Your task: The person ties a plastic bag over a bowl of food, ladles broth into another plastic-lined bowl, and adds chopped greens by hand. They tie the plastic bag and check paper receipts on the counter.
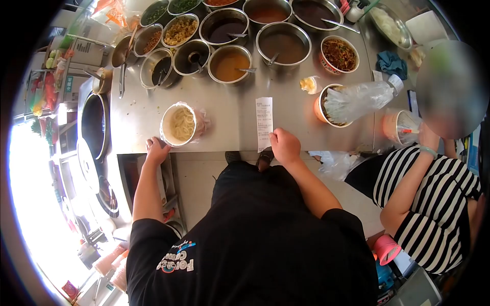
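My left hand [157,150] rests on the front edge of the counter, fingers apart and holding nothing, just below a paper bowl of noodles [182,124]. A clear plastic bag lines that bowl and spills over its right side. Near the counter's middle, a long printed receipt [264,122] lies on the steel. My right hand [285,146] is closed at the receipt's lower right edge, with thumb and finger pinching it. Its other fingers are curled under.
Metal pots of sauces [283,45] and toppings line the back of the steel counter [229,137]. To the right stand a filled bowl [340,55], another bowl under a plastic-wrapped bottle [365,95], and a person in a striped top [423,199] by a bagged cup [395,126].
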Demonstrator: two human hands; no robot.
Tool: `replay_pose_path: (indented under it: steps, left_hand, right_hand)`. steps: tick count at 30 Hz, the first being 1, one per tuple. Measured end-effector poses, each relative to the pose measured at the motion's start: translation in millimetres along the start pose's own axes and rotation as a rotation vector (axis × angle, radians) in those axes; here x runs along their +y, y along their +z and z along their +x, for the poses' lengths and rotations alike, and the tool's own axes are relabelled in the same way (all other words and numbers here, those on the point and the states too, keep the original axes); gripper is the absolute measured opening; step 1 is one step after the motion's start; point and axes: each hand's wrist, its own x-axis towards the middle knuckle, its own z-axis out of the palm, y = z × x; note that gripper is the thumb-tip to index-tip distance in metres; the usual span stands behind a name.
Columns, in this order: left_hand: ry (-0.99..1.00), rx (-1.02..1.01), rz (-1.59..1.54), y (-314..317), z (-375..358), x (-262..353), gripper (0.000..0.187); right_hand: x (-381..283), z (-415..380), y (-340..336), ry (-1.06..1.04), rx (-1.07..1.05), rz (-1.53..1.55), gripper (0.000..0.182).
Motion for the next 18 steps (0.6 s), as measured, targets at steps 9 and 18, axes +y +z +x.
replay_pose_path:
  steps: [9,18]
  left_hand:
    - [0.285,0.034,-0.026,13,21,-22,0.08]
    - [0.063,0.072,0.009,18,23,-24,0.087]
  right_hand:
    - [18,-14,-2,-0.162,-0.01,0.06,0.008]
    - [132,-113,-113,0.352,0.393,0.023,0.011]
